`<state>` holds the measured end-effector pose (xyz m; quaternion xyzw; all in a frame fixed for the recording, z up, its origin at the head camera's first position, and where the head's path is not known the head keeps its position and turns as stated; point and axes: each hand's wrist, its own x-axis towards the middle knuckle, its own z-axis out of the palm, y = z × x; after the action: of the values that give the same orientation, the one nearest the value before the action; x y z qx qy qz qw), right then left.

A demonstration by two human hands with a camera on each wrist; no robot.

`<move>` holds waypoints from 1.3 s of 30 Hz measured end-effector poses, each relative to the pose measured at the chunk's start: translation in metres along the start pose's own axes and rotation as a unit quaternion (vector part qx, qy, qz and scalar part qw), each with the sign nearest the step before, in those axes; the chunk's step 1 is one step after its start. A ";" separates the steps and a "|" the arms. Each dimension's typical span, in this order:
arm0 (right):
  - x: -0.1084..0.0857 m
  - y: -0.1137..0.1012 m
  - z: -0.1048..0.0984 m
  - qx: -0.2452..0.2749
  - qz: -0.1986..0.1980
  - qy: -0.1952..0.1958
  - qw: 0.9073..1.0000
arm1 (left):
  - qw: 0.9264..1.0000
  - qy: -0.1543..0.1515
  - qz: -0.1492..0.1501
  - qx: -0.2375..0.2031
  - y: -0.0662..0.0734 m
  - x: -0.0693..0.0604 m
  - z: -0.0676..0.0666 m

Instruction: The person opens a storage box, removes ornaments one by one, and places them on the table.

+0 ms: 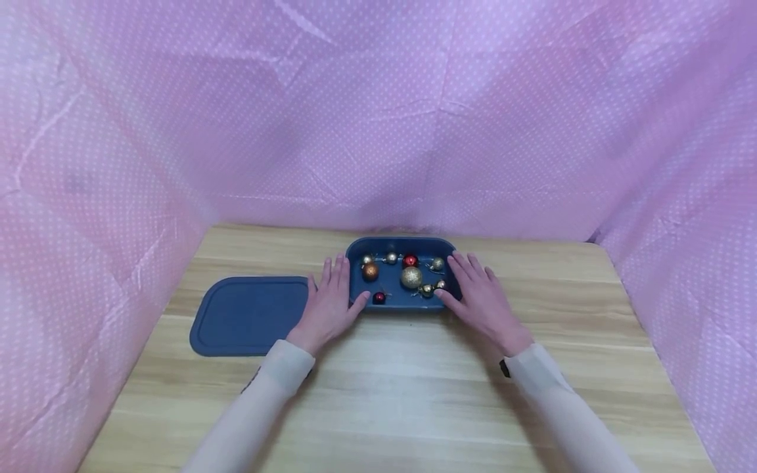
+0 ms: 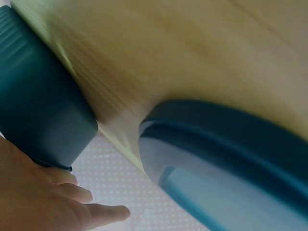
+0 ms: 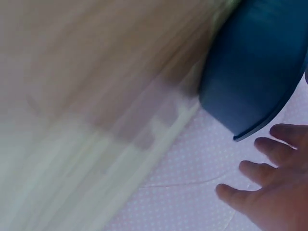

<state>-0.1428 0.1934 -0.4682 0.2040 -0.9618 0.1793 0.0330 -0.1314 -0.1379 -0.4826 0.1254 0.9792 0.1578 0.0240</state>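
Note:
A dark blue box with rounded corners stands near the table's far edge, holding several small ornament balls: gold, red, an orange one and a larger glittery gold one. My left hand lies along the box's left side, fingers straight, thumb at the near left rim. On the right side my right hand has its fingers extended along the wall and its thumb over the near right rim. Both wrist views show the box's outer wall beside the fingers. Whether the fingers press on it, I cannot tell.
A flat blue lid lies on the wooden table left of the box, partly behind my left hand. Pink dotted cloth hangs behind the table and on both sides.

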 end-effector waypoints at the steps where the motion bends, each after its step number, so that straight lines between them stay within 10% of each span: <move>1: 0.003 -0.003 0.000 0.005 -0.010 0.007 1.000 | 1.000 0.001 0.001 -0.001 0.000 -0.001 0.001; 11: 0.034 -0.014 0.002 0.055 -0.092 -0.001 0.994 | 1.000 -0.007 -0.003 0.006 0.000 0.001 0.002; 39: 0.062 -0.018 0.020 0.033 -0.121 -0.037 0.991 | 1.000 -0.019 -0.009 0.004 0.001 0.000 0.003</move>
<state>-0.1921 0.1474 -0.4722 0.3266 -0.9241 0.1983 0.0122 -0.1312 -0.1364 -0.4851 0.1196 0.9802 0.1517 0.0433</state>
